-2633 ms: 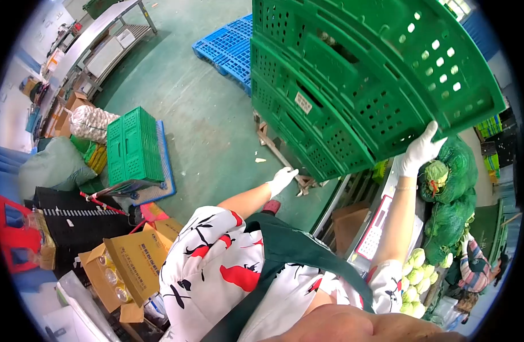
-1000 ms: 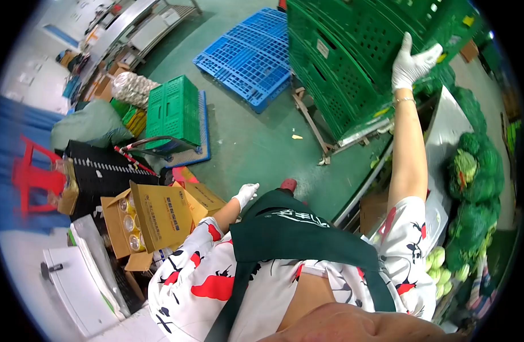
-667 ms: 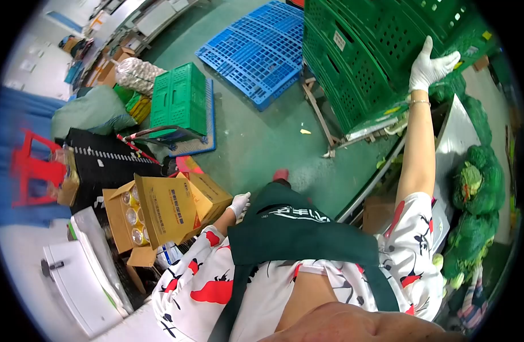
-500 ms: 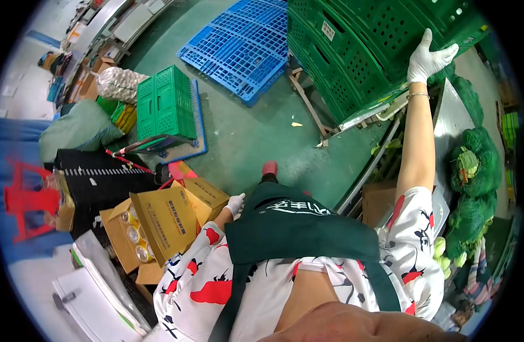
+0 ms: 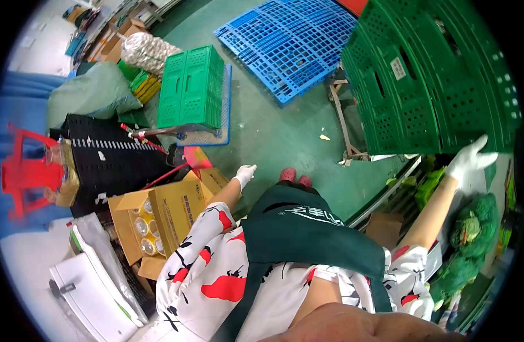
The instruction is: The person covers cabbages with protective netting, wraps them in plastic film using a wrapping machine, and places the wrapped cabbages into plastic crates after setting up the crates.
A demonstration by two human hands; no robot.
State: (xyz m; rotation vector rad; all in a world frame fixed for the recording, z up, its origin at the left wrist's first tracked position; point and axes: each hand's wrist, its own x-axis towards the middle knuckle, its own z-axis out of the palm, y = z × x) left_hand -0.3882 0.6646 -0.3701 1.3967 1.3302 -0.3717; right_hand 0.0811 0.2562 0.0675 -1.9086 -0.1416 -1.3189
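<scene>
My right hand (image 5: pixel 470 162), in a white glove, is at the lower edge of a tall stack of green perforated crates (image 5: pixel 413 105). Its thumb and fingers are spread apart; whether they touch the crate I cannot tell. My left hand (image 5: pixel 245 174), also gloved in white, hangs over the floor with loosely bent fingers and nothing visible in it. Closest to it is a cardboard box (image 5: pixel 173 216) holding several yellow cans with silvery ends (image 5: pixel 147 226). The crate stack rests on a metal-framed base (image 5: pixel 344 125).
Blue pallets (image 5: pixel 287 45) lie ahead on the green floor. Left of them, green crates (image 5: pixel 187 85) sit on a blue trolley (image 5: pixel 226 108). Green net bags of vegetables (image 5: pixel 476 228) lie at right. A black crate (image 5: pixel 110 148) and a red stool (image 5: pixel 31 171) are at left.
My right hand has come down from the upper side of the crate stack to its lower edge. My left hand has swung forward, and both feet now show as the view shifts.
</scene>
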